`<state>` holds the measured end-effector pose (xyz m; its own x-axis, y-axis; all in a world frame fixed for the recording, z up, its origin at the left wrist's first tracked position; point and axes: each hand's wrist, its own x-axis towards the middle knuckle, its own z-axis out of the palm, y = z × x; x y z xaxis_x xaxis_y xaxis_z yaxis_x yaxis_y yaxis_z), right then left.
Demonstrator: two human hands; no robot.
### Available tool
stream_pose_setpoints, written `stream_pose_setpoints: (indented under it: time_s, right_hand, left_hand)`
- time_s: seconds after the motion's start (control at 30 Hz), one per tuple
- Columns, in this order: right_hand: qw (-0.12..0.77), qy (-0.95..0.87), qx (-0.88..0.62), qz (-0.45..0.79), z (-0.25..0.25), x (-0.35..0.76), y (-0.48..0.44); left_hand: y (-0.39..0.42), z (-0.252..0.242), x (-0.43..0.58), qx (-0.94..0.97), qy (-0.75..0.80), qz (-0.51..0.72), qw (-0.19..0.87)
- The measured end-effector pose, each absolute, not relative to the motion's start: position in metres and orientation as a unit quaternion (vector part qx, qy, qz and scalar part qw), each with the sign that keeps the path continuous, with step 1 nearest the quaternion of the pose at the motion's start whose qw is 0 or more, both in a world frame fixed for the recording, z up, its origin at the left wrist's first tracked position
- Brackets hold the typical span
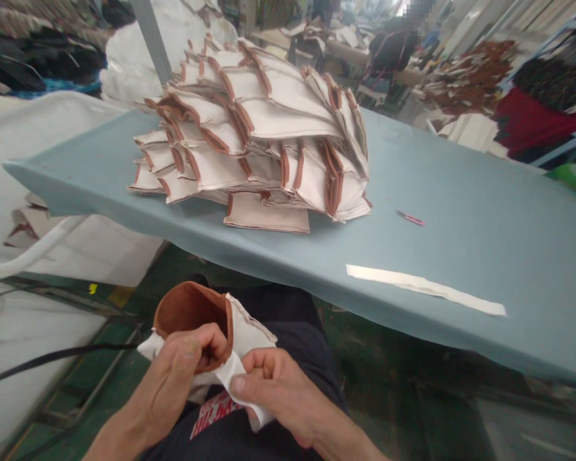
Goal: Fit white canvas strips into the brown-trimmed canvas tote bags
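Over my lap I have a sewn fabric piece [192, 304], cream outside and brown inside, its round mouth facing up. My left hand [173, 368] is closed on the near rim of that mouth, with fingers reaching inside. Between the thumb and fingers of my right hand [273, 384] is a white strip [230, 371], which runs along the rim toward the left hand; its end hangs below. Whether the strip is joined to the piece cannot be made out.
Ahead is a table [427, 173] with a blue-grey cover. It bears a big pile of similar cream-and-brown pieces [288, 115], a small pink-handled tool [411, 218] and a long cream strip [427, 287]. A person [388, 51] sits in the background. White sacking [77, 128] stands at left.
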<state>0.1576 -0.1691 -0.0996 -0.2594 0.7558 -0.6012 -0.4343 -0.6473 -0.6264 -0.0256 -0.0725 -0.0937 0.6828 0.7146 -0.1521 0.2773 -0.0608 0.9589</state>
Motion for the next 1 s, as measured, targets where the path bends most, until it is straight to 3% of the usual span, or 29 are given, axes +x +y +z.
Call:
stream_pose_setpoints:
  time_s: [0.2,0.4,0.5,0.63,0.87,1.0]
  right_hand:
    - [0.404,-0.288,-0.505,0.707,-0.094,0.161,-0.165]
    - [0.441,-0.257,-0.479,0.714,-0.1,0.145,-0.16]
    - [0.416,-0.283,-0.494,0.709,-0.097,0.149,-0.165]
    - [0.298,-0.35,-0.49,0.74,-0.085,0.175,-0.189]
    - [0.326,-0.271,-0.451,0.785,-0.091,0.191,-0.2]
    - [0.361,-0.266,-0.427,0.786,-0.098,0.186,-0.188]
  left_hand:
    - [-0.067,-0.089,-0.015,0.749,0.338,0.191,0.537]
    - [-0.063,-0.092,-0.017,0.784,0.311,0.173,0.508]
    - [-0.062,-0.095,-0.019,0.791,0.338,0.142,0.49]
    - [-0.066,-0.098,-0.021,0.76,0.298,0.123,0.564]
    - [-0.073,-0.111,-0.019,0.71,0.275,0.147,0.631]
    - [-0.069,-0.105,-0.026,0.737,0.281,0.13,0.6]
